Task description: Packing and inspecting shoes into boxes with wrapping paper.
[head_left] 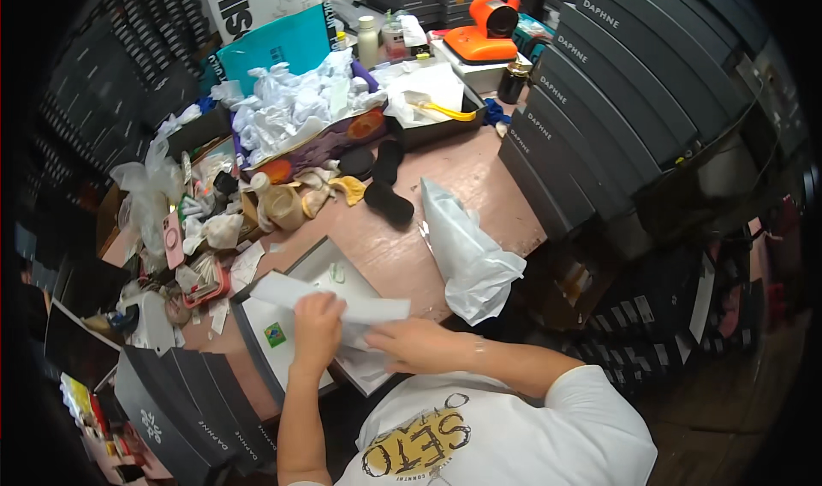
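My left hand [317, 327] pinches a sheet of white tissue paper [330, 300] above an open shoe box [257, 336] at the near edge of the pink table [402, 246]. Lower in the same box, my right hand [411, 345] presses flat on the white paper, fingers pointing left. The box is white inside with a small green sticker [275, 333]. A crumpled white paper bag [467, 255] lies just to the right of the box.
Black insoles [387, 203] and a pair of dark shoe parts lie mid-table. A box heaped with crumpled white paper [291, 101] stands behind. Dark shoe boxes are stacked at the right [599, 83] and at the lower left [180, 409]. An orange device [484, 32] sits at the back.
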`<state>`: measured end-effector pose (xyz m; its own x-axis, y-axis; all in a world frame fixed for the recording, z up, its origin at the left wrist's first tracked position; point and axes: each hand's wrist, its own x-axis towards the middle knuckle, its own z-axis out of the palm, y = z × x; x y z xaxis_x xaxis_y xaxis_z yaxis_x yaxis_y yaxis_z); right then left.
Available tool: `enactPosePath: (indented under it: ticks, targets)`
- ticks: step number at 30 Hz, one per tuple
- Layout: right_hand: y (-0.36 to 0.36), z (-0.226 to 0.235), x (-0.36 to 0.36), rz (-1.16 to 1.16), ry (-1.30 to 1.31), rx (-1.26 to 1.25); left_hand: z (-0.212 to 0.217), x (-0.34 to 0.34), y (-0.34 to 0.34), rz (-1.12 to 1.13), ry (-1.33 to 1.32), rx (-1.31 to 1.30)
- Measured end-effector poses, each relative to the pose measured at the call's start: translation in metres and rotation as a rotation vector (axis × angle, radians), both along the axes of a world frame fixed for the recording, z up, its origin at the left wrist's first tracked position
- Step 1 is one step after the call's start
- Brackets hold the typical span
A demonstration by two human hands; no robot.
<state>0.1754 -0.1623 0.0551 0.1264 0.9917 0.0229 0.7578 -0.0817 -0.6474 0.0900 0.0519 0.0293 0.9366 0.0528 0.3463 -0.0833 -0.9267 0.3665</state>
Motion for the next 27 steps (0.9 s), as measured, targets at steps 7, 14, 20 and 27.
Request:
enactPosePath:
  ticks: [7, 14, 20, 27]
  targets:
    - [-0.159, 0.009, 0.089, -0.818, -0.468, -0.077, -0.022, 0.009, 0.007, -0.186, 0.698, -0.578]
    - [-0.077, 0.023, 0.155, -0.962, 0.238, 0.644, 0.004, 0.032, -0.016, -0.01, 0.516, -0.482]
    - [-0.001, 0.105, 0.056, -0.371, 0.283, 0.721, 0.02, 0.034, -0.099, 0.013, 0.344, -2.167]
    - [0.007, 0.07, -0.033, 0.58, 0.887, 0.37, 0.008, 0.011, -0.113, -0.268, 0.161, -2.573]
